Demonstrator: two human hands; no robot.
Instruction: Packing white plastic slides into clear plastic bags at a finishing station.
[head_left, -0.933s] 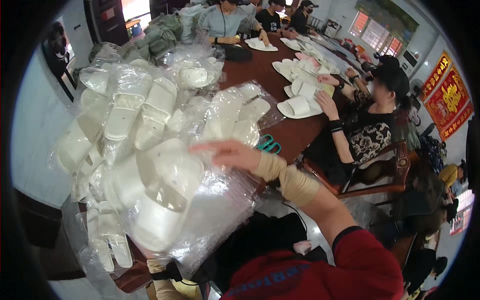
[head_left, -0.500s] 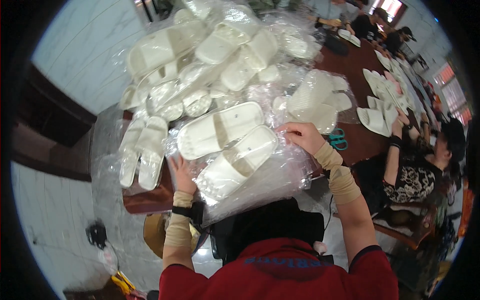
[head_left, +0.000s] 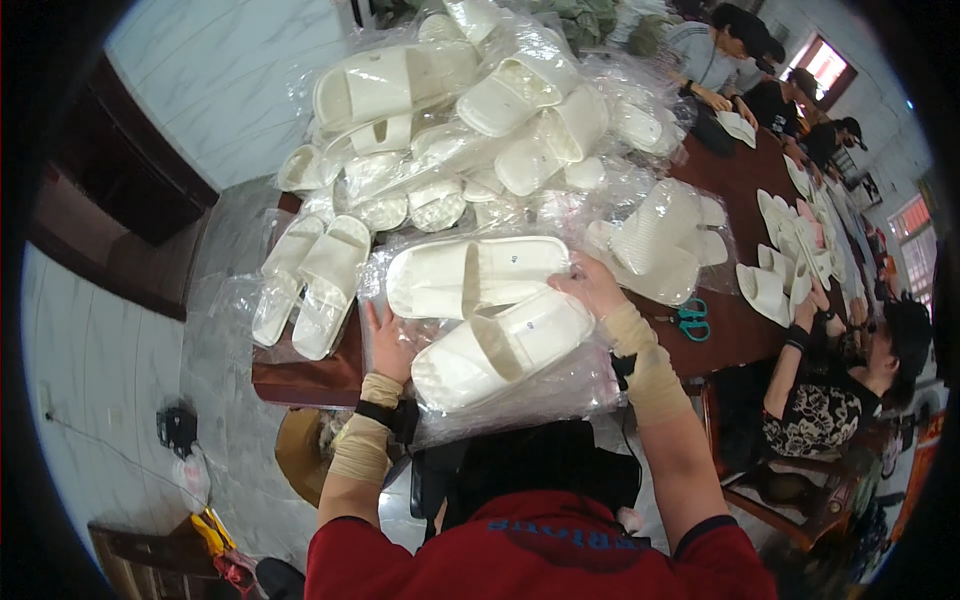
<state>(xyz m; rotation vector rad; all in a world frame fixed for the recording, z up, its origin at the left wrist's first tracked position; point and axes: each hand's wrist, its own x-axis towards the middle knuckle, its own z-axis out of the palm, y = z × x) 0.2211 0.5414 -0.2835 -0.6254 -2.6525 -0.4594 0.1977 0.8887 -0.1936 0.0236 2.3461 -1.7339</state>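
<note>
Two white open-toed slippers lie side by side in front of me on clear plastic bags [head_left: 480, 425]: a far slipper [head_left: 430, 278] and a near slipper [head_left: 540, 335]. At their right ends my right hand [head_left: 597, 287] has its fingers bent, closed around the end of the near slipper and touching the far one. My left hand [head_left: 392, 348] rests by the left side of the pair on the plastic, its fingers stretched out and apart. Tan wraps cover both wrists.
A heap of bagged white slippers [head_left: 400, 80] fills the far side. One bagged pair [head_left: 335, 262] lies left, another [head_left: 655, 245] right. Teal-handled scissors [head_left: 692, 318] lie on the brown table [head_left: 725, 345]. Co-workers sit along the right, one in a patterned black shirt [head_left: 825, 420].
The slipper pair now lies flatter and closer together. My right hand has moved from the plastic's edge onto the slipper ends. The whole view has shifted.
</note>
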